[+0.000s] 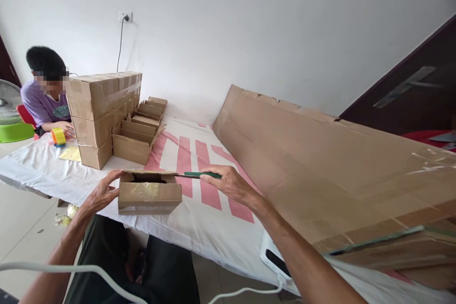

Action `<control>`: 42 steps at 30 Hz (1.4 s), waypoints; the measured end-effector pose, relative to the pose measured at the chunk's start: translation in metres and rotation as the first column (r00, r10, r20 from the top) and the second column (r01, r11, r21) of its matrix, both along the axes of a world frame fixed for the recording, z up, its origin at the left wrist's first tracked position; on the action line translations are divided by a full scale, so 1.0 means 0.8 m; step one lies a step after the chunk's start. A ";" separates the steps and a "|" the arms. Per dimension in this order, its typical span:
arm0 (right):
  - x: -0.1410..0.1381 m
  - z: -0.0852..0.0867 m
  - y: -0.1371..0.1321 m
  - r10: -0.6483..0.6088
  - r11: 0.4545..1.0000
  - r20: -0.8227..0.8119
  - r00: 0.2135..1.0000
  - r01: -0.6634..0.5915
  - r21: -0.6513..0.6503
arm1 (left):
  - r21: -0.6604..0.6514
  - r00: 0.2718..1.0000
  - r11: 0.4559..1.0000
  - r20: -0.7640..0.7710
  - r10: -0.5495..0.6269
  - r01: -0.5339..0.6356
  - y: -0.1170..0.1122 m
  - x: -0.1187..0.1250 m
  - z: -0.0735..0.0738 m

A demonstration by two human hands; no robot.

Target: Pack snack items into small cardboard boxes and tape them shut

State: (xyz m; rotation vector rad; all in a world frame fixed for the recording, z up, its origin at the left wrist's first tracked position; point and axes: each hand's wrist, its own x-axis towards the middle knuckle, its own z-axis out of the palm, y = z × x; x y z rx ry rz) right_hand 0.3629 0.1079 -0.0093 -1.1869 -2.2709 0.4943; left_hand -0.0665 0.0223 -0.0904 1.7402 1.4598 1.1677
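A small cardboard box (151, 199) rests near the front edge of the cloth-covered table, its top flap lifted and a dark gap showing inside. My left hand (104, 192) grips the left end of this box, thumb in front and fingers at the back corner. My right hand (228, 183) is closed around a green-handled knife (203, 175). The knife's thin blade points left and meets the right end of the raised flap. Clear tape shows on the front panel.
Taped boxes (103, 99) are stacked at the left, beside a row of open boxes (137, 137). A large cardboard sheet (320, 166) leans along the right. Another person (46, 90) sits far left near a yellow tape roll (58, 137). A white power bank (272, 256) with a cable lies front right.
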 end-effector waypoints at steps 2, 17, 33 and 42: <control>0.013 -0.040 0.006 -0.092 0.996 -0.126 0.988 0.091 -0.014 | -0.030 0.997 0.999 0.066 -0.040 0.042 0.006 -0.003 0.000; 0.009 -0.252 0.006 -0.411 0.911 0.091 0.907 0.405 0.076 | -0.149 0.990 0.979 0.018 -0.141 0.142 0.028 -0.030 0.009; -0.130 -0.136 -0.021 -0.005 0.993 -0.204 0.979 0.029 0.118 | -0.120 0.976 0.982 -0.143 -0.165 0.149 0.037 -0.029 0.027; -0.138 -0.115 -0.017 -0.063 0.995 -0.116 0.991 0.071 0.066 | -0.136 0.904 0.991 -0.421 -0.071 0.015 0.054 -0.008 0.057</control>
